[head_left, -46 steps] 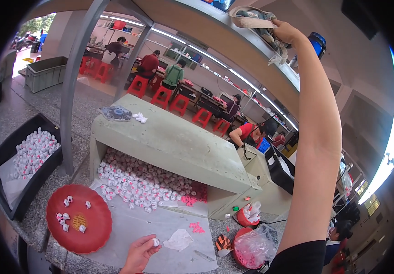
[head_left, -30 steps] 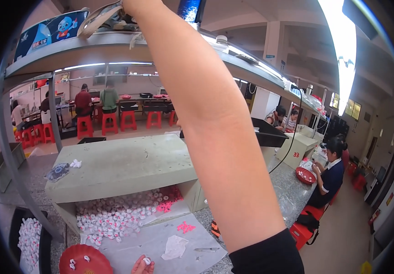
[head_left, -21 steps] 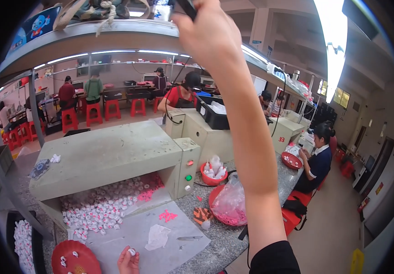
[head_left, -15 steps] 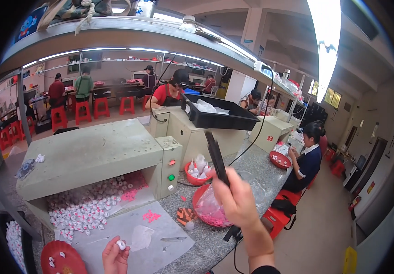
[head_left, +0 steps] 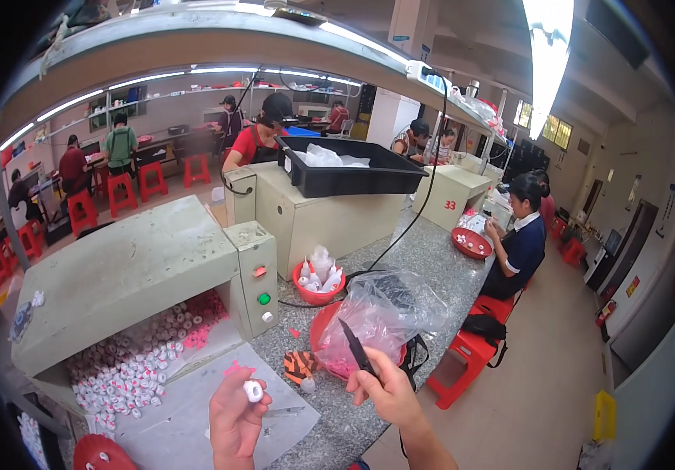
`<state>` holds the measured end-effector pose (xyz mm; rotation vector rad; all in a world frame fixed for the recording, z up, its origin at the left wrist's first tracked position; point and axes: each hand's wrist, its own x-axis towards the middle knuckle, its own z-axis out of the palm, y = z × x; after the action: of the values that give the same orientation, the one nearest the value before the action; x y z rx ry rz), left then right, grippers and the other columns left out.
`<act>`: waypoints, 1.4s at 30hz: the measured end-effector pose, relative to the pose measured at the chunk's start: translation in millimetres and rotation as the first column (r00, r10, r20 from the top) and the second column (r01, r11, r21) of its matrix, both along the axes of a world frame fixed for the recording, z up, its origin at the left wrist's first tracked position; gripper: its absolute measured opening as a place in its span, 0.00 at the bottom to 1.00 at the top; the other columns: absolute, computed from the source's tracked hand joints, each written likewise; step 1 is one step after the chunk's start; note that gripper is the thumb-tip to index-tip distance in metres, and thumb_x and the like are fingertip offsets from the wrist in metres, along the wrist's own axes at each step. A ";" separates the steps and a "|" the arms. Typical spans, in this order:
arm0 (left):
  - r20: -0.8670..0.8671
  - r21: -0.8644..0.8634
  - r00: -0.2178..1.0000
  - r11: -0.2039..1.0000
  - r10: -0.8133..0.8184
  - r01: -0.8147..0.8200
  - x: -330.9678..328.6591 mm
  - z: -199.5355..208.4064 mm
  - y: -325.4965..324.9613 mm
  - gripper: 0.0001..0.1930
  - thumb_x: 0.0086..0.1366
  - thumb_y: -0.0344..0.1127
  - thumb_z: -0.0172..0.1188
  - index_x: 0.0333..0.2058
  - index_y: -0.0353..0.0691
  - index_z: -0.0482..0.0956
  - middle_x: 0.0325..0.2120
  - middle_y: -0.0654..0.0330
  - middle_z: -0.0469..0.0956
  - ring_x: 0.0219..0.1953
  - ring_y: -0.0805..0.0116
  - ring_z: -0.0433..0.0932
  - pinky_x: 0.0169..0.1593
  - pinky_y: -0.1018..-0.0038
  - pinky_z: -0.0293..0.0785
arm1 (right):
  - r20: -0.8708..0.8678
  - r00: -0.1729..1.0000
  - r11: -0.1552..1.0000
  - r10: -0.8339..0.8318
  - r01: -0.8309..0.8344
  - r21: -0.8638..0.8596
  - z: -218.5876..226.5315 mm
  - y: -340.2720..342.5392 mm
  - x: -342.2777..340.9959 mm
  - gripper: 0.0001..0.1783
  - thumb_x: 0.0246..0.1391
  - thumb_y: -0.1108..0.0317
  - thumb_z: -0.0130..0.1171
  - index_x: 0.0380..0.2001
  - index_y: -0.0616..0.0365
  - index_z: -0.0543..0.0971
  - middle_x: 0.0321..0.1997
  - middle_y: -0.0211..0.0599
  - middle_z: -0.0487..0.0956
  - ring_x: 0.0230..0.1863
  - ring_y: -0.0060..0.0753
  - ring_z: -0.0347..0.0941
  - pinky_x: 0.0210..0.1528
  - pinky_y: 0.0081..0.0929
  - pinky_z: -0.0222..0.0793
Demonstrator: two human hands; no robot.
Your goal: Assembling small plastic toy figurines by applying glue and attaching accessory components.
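Between the thumb and fingers of my left hand (head_left: 234, 415) is a small white rounded piece (head_left: 254, 391) with a hole in it. My right hand (head_left: 384, 392) grips a slim black pointed tool (head_left: 357, 346), its tip up and to the left; whether it is a knife or tweezers I cannot make out. The two hands are apart, above the front of the bench. Under my left hand lies a pale sheet (head_left: 165, 439) with a thin metal tool (head_left: 284, 411) on it. Many similar white pieces (head_left: 130, 372) are heaped inside the open-fronted beige box (head_left: 126, 274).
A red basket (head_left: 323, 321) with pink bits and clear plastic (head_left: 384, 313) stands beyond my right hand. Behind it is a red bowl of white bottles (head_left: 319, 282). A black tray (head_left: 353, 176) tops another beige box. At right, a person (head_left: 519, 235) sits by the bench.
My right hand has lowered and moved left with the black tool. My left hand has risen and shifted right with the white piece. The whole view has turned a little.
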<state>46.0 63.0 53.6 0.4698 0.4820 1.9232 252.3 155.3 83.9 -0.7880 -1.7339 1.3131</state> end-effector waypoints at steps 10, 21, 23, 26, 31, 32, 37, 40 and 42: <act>-0.020 -0.052 0.999 0.998 -0.038 0.037 -28.9 -6.1 18.2 0.18 0.59 0.32 0.51 0.47 0.33 0.65 0.39 0.51 0.71 0.34 0.65 0.74 0.36 0.80 0.73 | 0.122 0.992 0.747 -0.041 -0.051 0.662 14.0 3.1 -61.2 0.13 0.49 0.79 0.47 0.41 0.63 0.69 0.23 0.39 0.74 0.21 0.28 0.71 0.24 0.19 0.65; 0.181 -0.059 0.974 0.987 -0.137 0.150 -27.5 -14.8 14.0 0.17 0.60 0.32 0.51 0.47 0.35 0.67 0.36 0.55 0.74 0.35 0.67 0.76 0.37 0.80 0.74 | 0.389 0.921 0.647 -0.008 -0.292 0.704 10.4 1.6 -91.0 0.12 0.48 0.77 0.50 0.39 0.62 0.70 0.25 0.40 0.74 0.20 0.30 0.69 0.23 0.23 0.64; 0.134 -0.075 0.985 0.990 -0.112 0.123 -25.3 -14.8 14.7 0.16 0.59 0.32 0.52 0.46 0.35 0.67 0.36 0.56 0.74 0.34 0.68 0.75 0.38 0.79 0.73 | 0.363 0.930 0.631 -0.053 -0.250 0.734 12.0 -2.4 -95.1 0.11 0.48 0.75 0.51 0.38 0.62 0.70 0.26 0.41 0.74 0.20 0.31 0.69 0.23 0.24 0.65; 0.118 -0.003 0.984 0.991 -0.132 0.133 -26.4 -17.3 13.2 0.15 0.59 0.31 0.52 0.45 0.35 0.69 0.36 0.56 0.74 0.35 0.67 0.75 0.39 0.76 0.73 | 0.464 0.880 0.683 -0.100 -0.279 0.675 15.5 -11.9 -105.1 0.13 0.46 0.69 0.58 0.35 0.61 0.70 0.24 0.38 0.74 0.18 0.31 0.69 0.20 0.24 0.64; 0.191 0.030 0.959 0.977 -0.211 0.209 -23.4 -16.7 18.1 0.13 0.59 0.32 0.52 0.43 0.35 0.70 0.35 0.56 0.74 0.37 0.64 0.74 0.41 0.72 0.71 | 0.512 0.832 0.619 -0.215 -0.289 0.730 6.8 -3.8 -105.2 0.22 0.37 0.54 0.65 0.30 0.58 0.70 0.21 0.31 0.74 0.16 0.27 0.69 0.15 0.23 0.62; 0.188 0.029 0.959 0.977 -0.214 0.212 -22.6 -16.1 18.8 0.13 0.59 0.32 0.52 0.43 0.35 0.70 0.35 0.56 0.74 0.37 0.64 0.74 0.41 0.72 0.71 | 0.509 0.833 0.620 -0.218 -0.285 0.731 6.4 -3.0 -104.9 0.22 0.37 0.54 0.65 0.30 0.58 0.70 0.21 0.31 0.74 0.16 0.27 0.69 0.15 0.23 0.62; 0.187 -0.024 0.963 0.979 -0.193 0.201 -22.5 -15.5 17.2 0.13 0.60 0.34 0.51 0.42 0.35 0.71 0.32 0.57 0.75 0.36 0.63 0.75 0.41 0.72 0.71 | 0.520 0.805 0.574 -0.285 -0.291 0.765 6.3 -4.0 -107.5 0.22 0.37 0.50 0.63 0.25 0.57 0.69 0.17 0.30 0.73 0.15 0.29 0.70 0.14 0.24 0.63; 0.193 -0.049 0.966 0.982 -0.171 0.184 -22.5 -18.9 16.2 0.13 0.60 0.34 0.52 0.42 0.35 0.72 0.30 0.57 0.75 0.35 0.64 0.75 0.42 0.72 0.70 | 0.531 0.790 0.557 -0.306 -0.304 0.773 6.9 -4.1 -107.6 0.22 0.38 0.49 0.62 0.24 0.57 0.69 0.16 0.31 0.73 0.15 0.30 0.70 0.13 0.25 0.62; 0.189 -0.074 0.971 0.984 -0.148 0.165 -20.9 -16.8 12.9 0.13 0.60 0.34 0.52 0.42 0.35 0.72 0.30 0.58 0.75 0.35 0.64 0.75 0.42 0.72 0.70 | 0.518 0.792 0.532 -0.325 -0.299 0.792 5.3 -5.9 -107.9 0.22 0.37 0.49 0.62 0.23 0.56 0.69 0.15 0.30 0.71 0.14 0.30 0.69 0.13 0.25 0.61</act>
<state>25.0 75.9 36.8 0.2621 0.3974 1.7645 144.4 149.4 89.2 -0.6288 -2.5369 -0.0351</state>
